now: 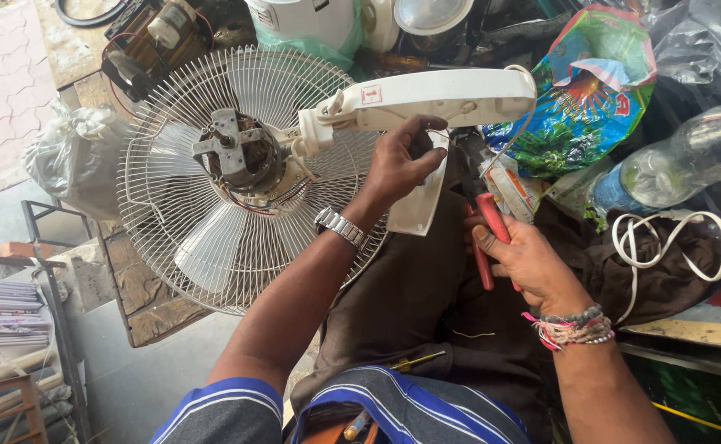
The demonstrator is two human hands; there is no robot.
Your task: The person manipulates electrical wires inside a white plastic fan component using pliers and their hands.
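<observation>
Lap-close, my right hand (533, 263) clenched red-handled pliers (485, 238) while my left hand (401, 164) gripped the fan's (237, 173) stiff, light-looking white neck (426, 99), its safest hold.

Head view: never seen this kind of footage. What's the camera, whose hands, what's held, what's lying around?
One picture, from a camera worn on a person's head, looking down at their own bare hands; no robot. The left hand, with a wristwatch, grips the white fan stand arm of a dismantled fan: its exposed motor sits in the wire grille. The right hand, with bead bracelets, holds red-handled pliers. Nearby lie a white cable, a clear plastic bottle and a colourful bag.
</observation>
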